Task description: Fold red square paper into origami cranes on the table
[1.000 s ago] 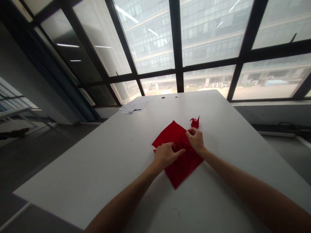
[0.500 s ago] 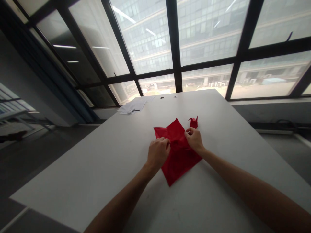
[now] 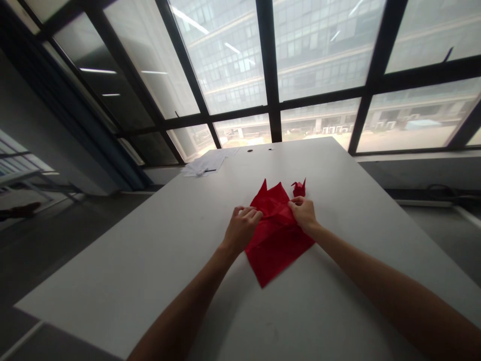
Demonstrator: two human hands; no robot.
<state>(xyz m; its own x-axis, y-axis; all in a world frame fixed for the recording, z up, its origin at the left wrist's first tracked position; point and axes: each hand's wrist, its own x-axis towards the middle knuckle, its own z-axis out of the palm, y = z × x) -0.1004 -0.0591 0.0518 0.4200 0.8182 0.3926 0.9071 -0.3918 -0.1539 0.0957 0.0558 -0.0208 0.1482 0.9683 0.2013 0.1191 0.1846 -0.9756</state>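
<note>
A creased sheet of red paper (image 3: 277,254) lies partly raised on the white table in front of me, one corner pointing toward me and its far side bent up into two peaks. My left hand (image 3: 243,224) pinches its left edge, with the fingertips bent over the paper. On the right edge, the fingers of my right hand (image 3: 303,212) are closed on the paper too. Just beyond my right hand stands a small folded red paper crane (image 3: 299,188), apart from the sheet.
White papers (image 3: 208,162) with a dark pen (image 3: 210,170) on them lie at the table's far left. Two small dark spots mark the far edge of the white table (image 3: 158,260). Large framed windows rise behind it, and a dark curtain (image 3: 75,110) hangs at left.
The paper's far left part has lifted and swung inward, now standing as a peak. My left hand has shifted slightly up; my right hand has moved a little right.
</note>
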